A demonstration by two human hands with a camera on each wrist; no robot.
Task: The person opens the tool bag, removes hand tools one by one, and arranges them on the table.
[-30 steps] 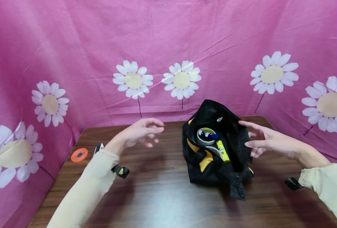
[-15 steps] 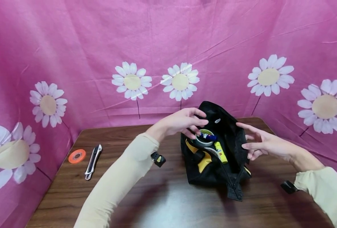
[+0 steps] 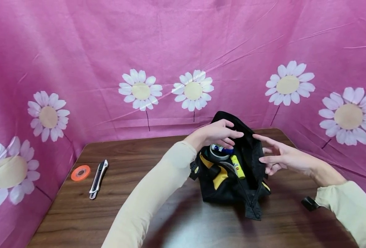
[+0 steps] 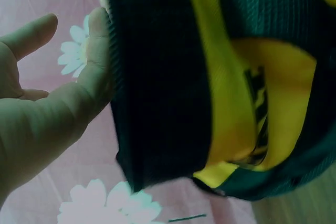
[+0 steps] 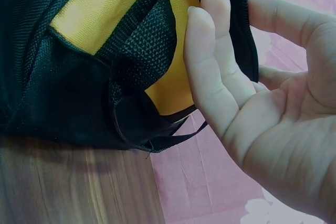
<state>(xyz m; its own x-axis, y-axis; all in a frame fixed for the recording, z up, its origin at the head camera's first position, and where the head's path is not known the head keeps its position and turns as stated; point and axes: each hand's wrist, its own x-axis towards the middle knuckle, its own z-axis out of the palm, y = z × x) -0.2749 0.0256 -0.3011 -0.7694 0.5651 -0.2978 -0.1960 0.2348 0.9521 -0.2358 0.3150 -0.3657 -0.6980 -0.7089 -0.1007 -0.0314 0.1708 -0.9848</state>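
Observation:
A black-and-yellow tool bag stands with its mouth spread on the table. My right hand pinches its right rim, the fingers on the outer side and the thumb at the zipper edge. Above the mouth is my left hand, its fingers loosely extended and holding nothing visible; the left wrist view shows it beside the bag's zipper edge. Inside the bag lie a yellow tube, a blue tube and a roll of tape partly covered by the blue tube.
An orange roll of tape and a utility knife lie at the left of the wooden table. A pink cloth with white flowers hangs behind the table and along its sides.
My left hand has moved right, from over the middle of the table to above the bag's mouth, uncovering the utility knife. The right hand stays on the rim.

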